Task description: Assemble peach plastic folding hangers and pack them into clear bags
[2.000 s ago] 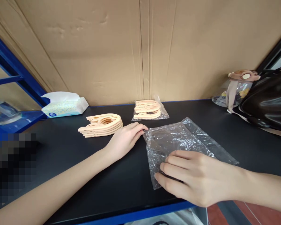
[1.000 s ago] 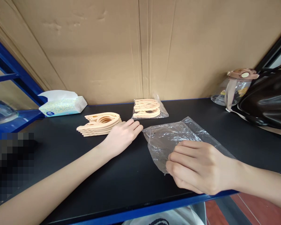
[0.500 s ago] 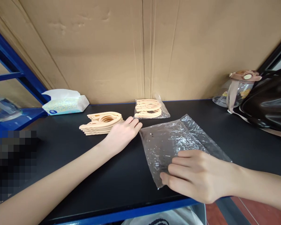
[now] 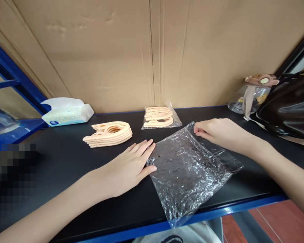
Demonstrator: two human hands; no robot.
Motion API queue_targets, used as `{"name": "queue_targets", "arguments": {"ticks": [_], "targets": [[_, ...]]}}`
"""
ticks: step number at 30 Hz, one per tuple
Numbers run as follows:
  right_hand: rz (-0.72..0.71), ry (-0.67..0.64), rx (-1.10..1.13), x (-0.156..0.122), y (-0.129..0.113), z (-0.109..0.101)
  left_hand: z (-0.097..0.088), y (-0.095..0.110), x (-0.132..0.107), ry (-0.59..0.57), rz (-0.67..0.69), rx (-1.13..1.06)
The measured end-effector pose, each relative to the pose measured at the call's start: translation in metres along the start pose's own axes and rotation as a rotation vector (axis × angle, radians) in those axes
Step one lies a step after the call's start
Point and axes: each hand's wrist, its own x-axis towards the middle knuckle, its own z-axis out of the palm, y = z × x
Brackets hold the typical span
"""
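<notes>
A clear crinkled plastic bag point(image 4: 190, 172) lies flat on the black shelf top point(image 4: 66, 162), its near corner hanging over the blue front edge. My left hand point(image 4: 128, 167) rests flat and open on the shelf, thumb and fingertips touching the bag's left edge. My right hand point(image 4: 215, 132) is at the bag's far corner, fingers curled and pinching the plastic. A loose stack of peach plastic hangers point(image 4: 108, 133) lies beyond my left hand. A second clear bag filled with the same hangers point(image 4: 159, 118) sits near the cardboard wall.
A tissue pack point(image 4: 67, 113) sits at the back left beside a blue frame post point(image 4: 12, 77). At the right stand a glass bottle with a pink lid point(image 4: 255, 92) and a black bag point(image 4: 291, 111). Cardboard point(image 4: 152, 50) backs the shelf.
My right hand left the bag's near corner and went to its far corner. The bag slid toward me and over the front edge. My left hand drew back onto the bag's left edge.
</notes>
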Motion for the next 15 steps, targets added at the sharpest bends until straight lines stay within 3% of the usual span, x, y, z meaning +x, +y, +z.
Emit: {"name": "queue_targets", "arguments": {"ticks": [5,9,11,15], "targets": [[-0.014,-0.130,0.098,0.000,-0.001,0.003,0.010,-0.010,0.007,0.132,0.006,0.051],[-0.034,-0.180,0.239,-0.002,-0.009,0.001,0.010,-0.016,0.008,0.155,-0.019,0.066],[-0.041,-0.184,0.270,-0.002,-0.012,0.000,0.004,-0.015,0.005,0.102,-0.027,0.026],[-0.152,-0.214,0.408,0.000,-0.014,0.000,-0.008,-0.011,-0.004,-0.117,-0.049,-0.087]]}}
